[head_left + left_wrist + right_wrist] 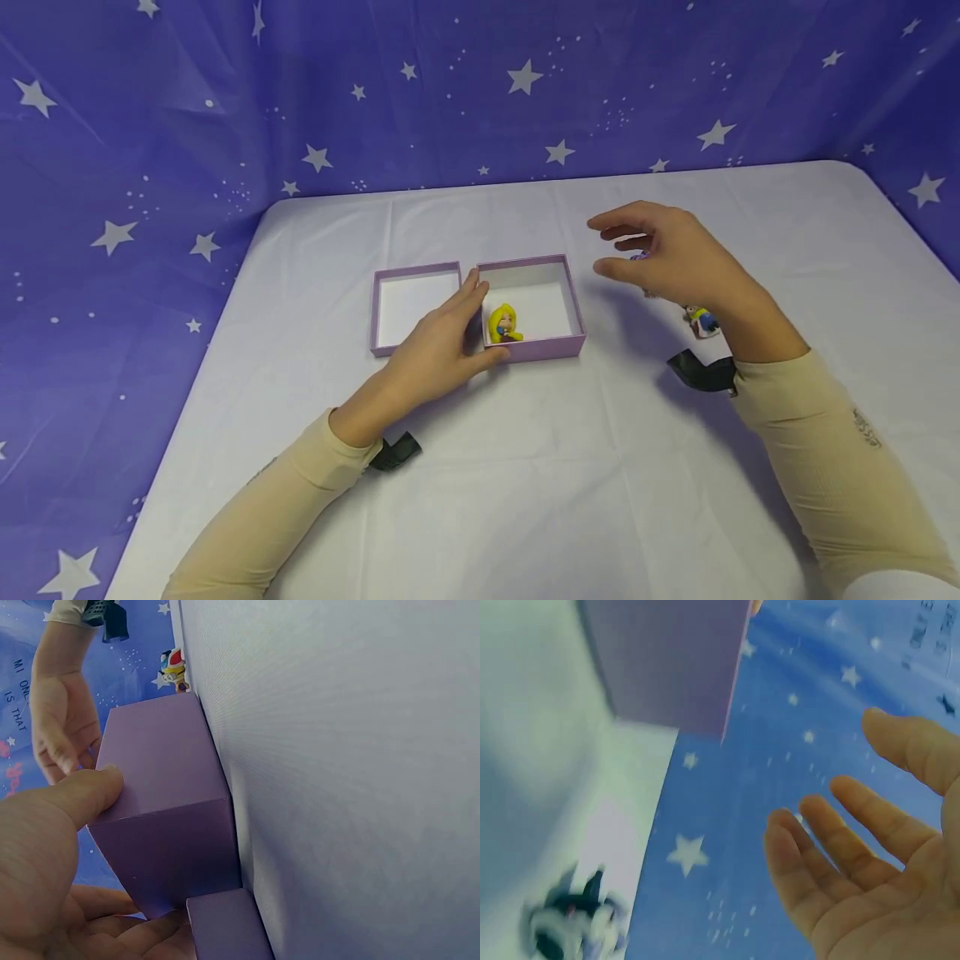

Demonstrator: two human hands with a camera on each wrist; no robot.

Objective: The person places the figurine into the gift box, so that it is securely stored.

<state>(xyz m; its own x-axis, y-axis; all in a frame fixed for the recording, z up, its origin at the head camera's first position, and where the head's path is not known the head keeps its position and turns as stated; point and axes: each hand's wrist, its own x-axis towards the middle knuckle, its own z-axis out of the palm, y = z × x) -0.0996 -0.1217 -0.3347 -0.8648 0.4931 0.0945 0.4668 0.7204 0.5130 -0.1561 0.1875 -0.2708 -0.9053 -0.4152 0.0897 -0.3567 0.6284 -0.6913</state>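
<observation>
A shallow purple box with a white inside stands open on the table. In its front left corner is a small figurine with long yellow hair. My left hand holds the box at its left side, thumb on the front wall and fingers along the left wall. My right hand is in the air right of the box, fingers apart and nothing between them. Below it, partly hidden, are a figurine with purple on it and a blue, yellow and white figurine.
A second shallow purple tray, likely the lid, lies close to the box's left side, partly covered by my left hand. A white cloth covers the table. A blue star-patterned curtain hangs behind. Black straps show beneath both wrists.
</observation>
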